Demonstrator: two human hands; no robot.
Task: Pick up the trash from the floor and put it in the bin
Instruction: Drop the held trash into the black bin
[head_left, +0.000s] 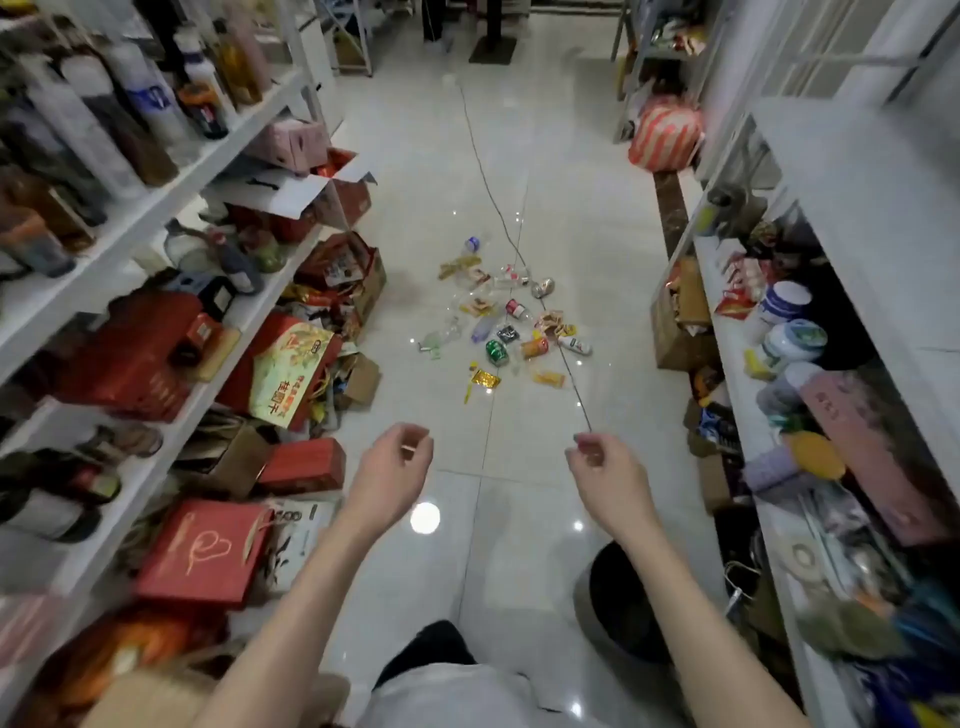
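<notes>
Trash (506, 325) of crushed cans, plastic bottles and foil wrappers looks light and crinkly; we'd pinch edges, our left hand (395, 467) and right hand (608, 473) loosely curled, empty.

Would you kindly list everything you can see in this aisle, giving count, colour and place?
floor: one, pale glossy tiles, down the aisle
trash: many pieces, mixed colours, heaped mid-aisle ahead
green can: one, green, near side of the heap
bin: one, black, near right
cable: one, dark, running through the heap
left shelves: one run, white, left side
right shelves: one run, white, right side
bottles: many, mixed, upper left shelf
gift boxes: several, red, lower left
striped bag: one, red and white, far right
jars: a few, white, right shelf
left hand: one, loosely curled, holding nothing
right hand: one, curled at the cable's end, grip unclear
</notes>
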